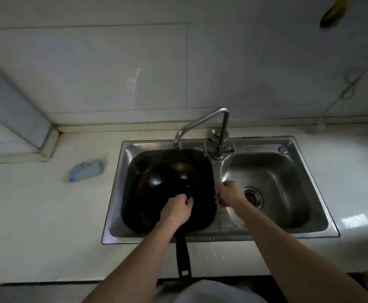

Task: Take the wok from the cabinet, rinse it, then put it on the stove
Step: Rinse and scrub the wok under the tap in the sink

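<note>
A dark wok (167, 182) sits in the left basin of a steel double sink (266, 143). Its long black handle (183, 259) sticks out over the sink's front edge toward me. My left hand (176, 209) grips the wok where the handle meets the bowl. My right hand (229, 193) hovers over the divider between the basins, fingers loosely curled, holding nothing that I can see. The faucet spout (178, 141) ends above the left basin's back edge; no running water shows.
A blue sponge or cloth (85, 170) lies on the pale counter left of the sink. The right basin holds only its drain strainer (253, 196). Faucet valves (218, 147) stand behind the divider. A white cord (349, 88) hangs on the tiled wall at right.
</note>
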